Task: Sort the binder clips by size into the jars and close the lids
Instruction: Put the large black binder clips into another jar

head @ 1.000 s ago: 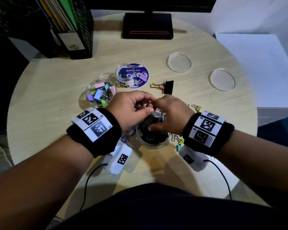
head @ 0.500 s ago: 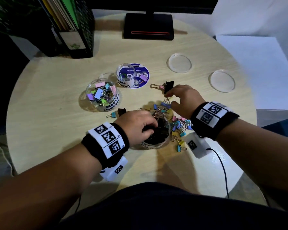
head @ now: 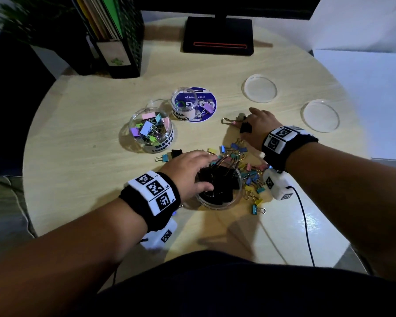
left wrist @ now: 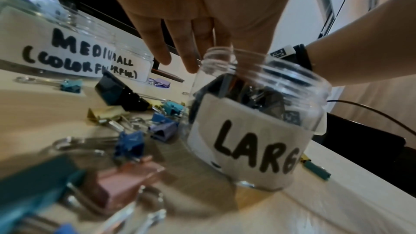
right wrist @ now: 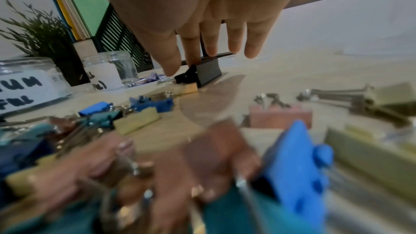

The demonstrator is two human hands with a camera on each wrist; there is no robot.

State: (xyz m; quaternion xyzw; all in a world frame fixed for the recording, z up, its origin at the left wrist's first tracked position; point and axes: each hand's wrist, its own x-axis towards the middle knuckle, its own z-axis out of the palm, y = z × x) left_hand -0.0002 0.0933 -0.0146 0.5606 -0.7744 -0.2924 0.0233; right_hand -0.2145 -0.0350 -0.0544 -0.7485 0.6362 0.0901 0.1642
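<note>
The clear jar labelled LARGE [head: 215, 205] [left wrist: 247, 140] stands near me, holding several black clips. My left hand [head: 209, 171] [left wrist: 180, 51] rests over its mouth with straight fingers and holds nothing. Farther back, a large black binder clip [head: 245, 128] [right wrist: 207, 73] sits on the table. My right hand [head: 247, 120] [right wrist: 182, 67] pinches it between thumb and index finger. The other fingers are spread. Loose colourful clips [head: 249, 177] [right wrist: 139, 120] lie scattered right of the large jar. The medium jar [head: 160, 145] holds colourful clips. The small jar [head: 184, 106] stands behind it.
Two clear lids [head: 260, 88] [head: 320, 115] lie at the back right. Another black clip [head: 176, 153] lies left of the large jar. A monitor base [head: 217, 37] and a file holder [head: 124, 42] stand at the table's far edge.
Both hands were together above the large jar. My right hand has moved back and right to the black clip. My left hand has settled over the jar's mouth.
</note>
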